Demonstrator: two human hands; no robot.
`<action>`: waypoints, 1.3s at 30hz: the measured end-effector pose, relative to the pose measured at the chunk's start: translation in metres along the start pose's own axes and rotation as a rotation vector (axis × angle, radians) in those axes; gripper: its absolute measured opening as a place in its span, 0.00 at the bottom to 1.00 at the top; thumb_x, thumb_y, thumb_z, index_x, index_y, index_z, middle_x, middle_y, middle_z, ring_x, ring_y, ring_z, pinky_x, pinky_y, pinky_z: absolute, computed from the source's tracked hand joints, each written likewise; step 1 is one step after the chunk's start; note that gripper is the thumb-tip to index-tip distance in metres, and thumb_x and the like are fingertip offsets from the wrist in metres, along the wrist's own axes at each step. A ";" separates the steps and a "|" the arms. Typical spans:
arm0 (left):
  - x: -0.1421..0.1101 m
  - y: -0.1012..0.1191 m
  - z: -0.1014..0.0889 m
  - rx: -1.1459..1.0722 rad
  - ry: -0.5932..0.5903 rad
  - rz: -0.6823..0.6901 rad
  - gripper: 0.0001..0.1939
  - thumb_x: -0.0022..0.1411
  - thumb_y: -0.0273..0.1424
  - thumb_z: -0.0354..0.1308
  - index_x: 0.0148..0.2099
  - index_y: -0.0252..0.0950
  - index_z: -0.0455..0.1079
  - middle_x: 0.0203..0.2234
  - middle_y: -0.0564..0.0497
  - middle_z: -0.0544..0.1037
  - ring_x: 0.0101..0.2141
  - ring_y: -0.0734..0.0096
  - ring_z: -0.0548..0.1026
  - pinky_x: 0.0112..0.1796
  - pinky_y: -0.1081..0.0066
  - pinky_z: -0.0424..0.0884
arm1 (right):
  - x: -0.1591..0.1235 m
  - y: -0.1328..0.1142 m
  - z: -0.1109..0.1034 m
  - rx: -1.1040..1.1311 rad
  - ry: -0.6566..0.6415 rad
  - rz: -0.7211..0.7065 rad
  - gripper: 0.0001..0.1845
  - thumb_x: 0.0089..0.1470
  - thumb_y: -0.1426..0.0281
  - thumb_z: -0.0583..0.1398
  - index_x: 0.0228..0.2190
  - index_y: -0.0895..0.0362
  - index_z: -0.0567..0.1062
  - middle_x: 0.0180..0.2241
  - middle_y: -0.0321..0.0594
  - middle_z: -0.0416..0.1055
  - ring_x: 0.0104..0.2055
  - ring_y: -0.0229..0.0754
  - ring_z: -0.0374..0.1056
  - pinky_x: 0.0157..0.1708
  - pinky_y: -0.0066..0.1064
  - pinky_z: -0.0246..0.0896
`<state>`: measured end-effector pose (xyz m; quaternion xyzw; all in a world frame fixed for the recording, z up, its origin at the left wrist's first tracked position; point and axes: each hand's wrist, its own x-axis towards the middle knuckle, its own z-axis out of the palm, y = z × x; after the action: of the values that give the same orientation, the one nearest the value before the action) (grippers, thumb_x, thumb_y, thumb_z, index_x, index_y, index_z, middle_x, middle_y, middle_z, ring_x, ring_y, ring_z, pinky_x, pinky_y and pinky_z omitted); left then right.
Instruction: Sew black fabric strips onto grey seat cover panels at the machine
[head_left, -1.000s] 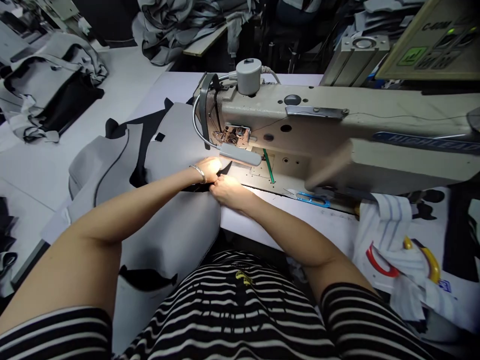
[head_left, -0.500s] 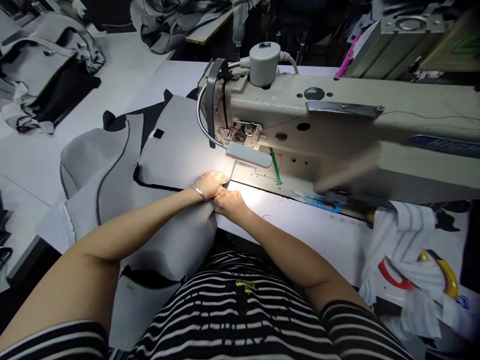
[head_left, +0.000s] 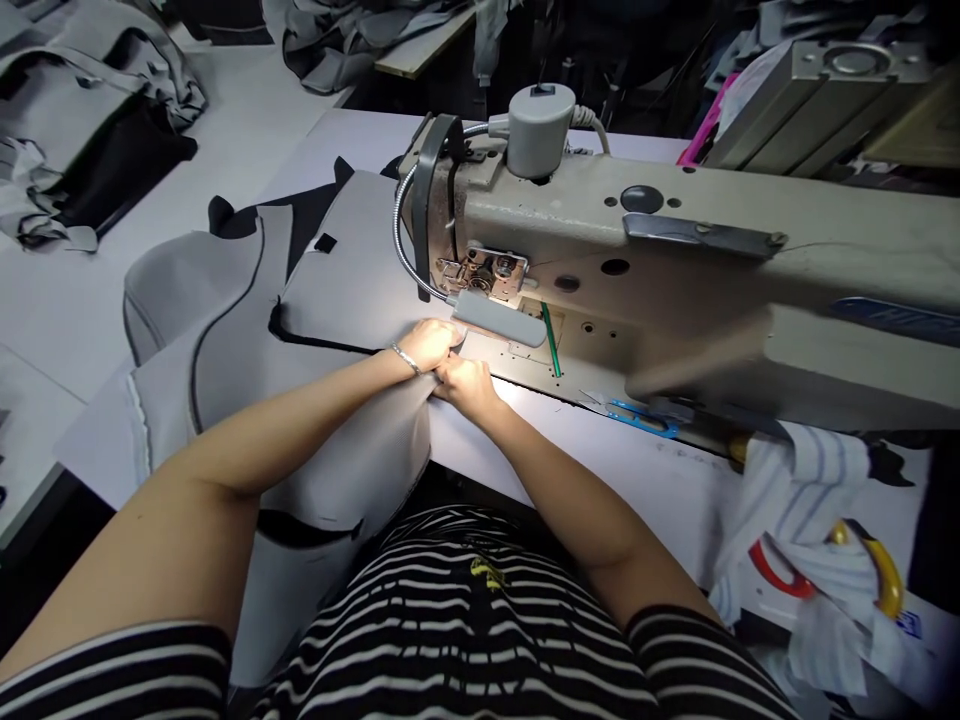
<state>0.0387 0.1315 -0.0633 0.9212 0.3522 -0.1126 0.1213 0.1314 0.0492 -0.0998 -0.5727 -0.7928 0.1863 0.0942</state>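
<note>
A large grey fabric piece with black edging (head_left: 352,270) lies left of the sewing machine (head_left: 555,210) and drapes down over the table's front edge. My left hand (head_left: 431,345), with a bracelet at the wrist, is closed on the fabric's edge just in front of the needle area. Right against it, my right hand (head_left: 466,385) has its fingers closed on the same edge. The fingertips of both hands are partly hidden. Over them hangs the grey lamp head (head_left: 501,318), lighting the spot; it hides the needle.
Blue-handled thread snips (head_left: 641,418) and a green strip (head_left: 551,340) lie on the machine bed. To the right are striped cloth strips (head_left: 814,480) with red-and-yellow-handled scissors (head_left: 780,572). More grey fabric pieces (head_left: 97,100) are piled at the far left.
Both hands have moved slightly up toward the needle area, still closed on the fabric edge. The view has shifted a little.
</note>
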 end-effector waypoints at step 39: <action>-0.083 -0.015 -0.099 -0.273 0.209 -0.080 0.27 0.53 0.49 0.51 0.16 0.35 0.50 0.12 0.57 0.49 0.18 0.80 0.50 0.21 0.74 0.47 | -0.074 -0.073 0.027 1.911 -0.098 0.203 0.27 0.48 0.73 0.58 0.51 0.48 0.64 0.56 0.38 0.61 0.55 0.38 0.60 0.53 0.35 0.58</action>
<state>-0.0195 0.1205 0.0524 0.8882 0.4111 0.0277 0.2034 0.0819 -0.0459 -0.0897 -0.3115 -0.2558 0.7846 0.4712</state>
